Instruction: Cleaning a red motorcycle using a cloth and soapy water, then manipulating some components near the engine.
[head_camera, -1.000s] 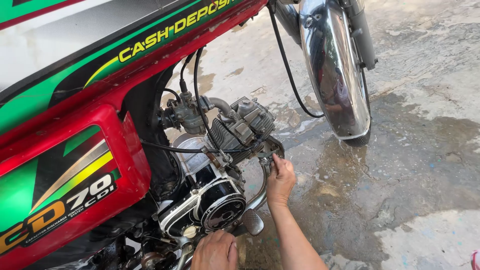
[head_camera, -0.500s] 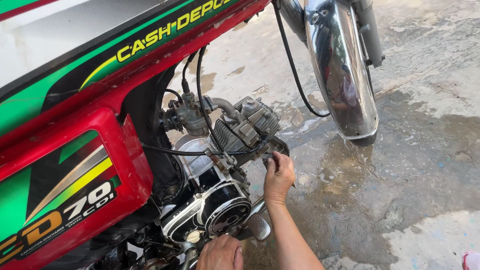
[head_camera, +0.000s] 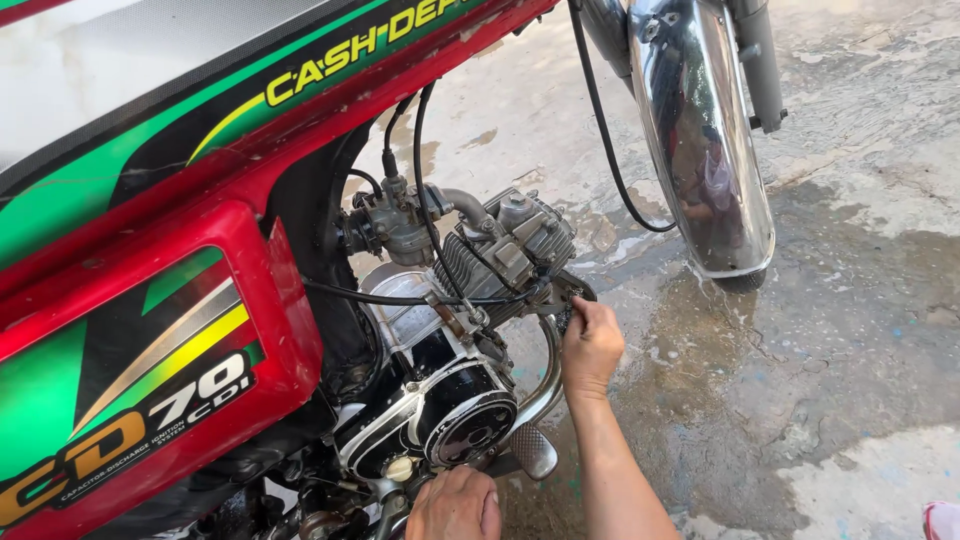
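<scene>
Gripping a small dark tool (head_camera: 566, 316) in the right hand (head_camera: 592, 346), grip clamped on it just below the finned engine cylinder (head_camera: 500, 255); left hand (head_camera: 455, 505) fisted near the crankcase cover (head_camera: 462, 427); likely rigid, greasy, best held by its handle

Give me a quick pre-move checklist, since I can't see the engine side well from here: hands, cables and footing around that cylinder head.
1. Right hand placed at the front of the cylinder head, by the exhaust pipe: ok.
2. What the fingers grip there: cannot tell, hidden.
3. Left hand resting low by the round black engine cover: ok.
4. Black cable crosses the engine close to the right hand: not ok.
5. Concrete ground wet under the chrome front fender: not ok.
</scene>
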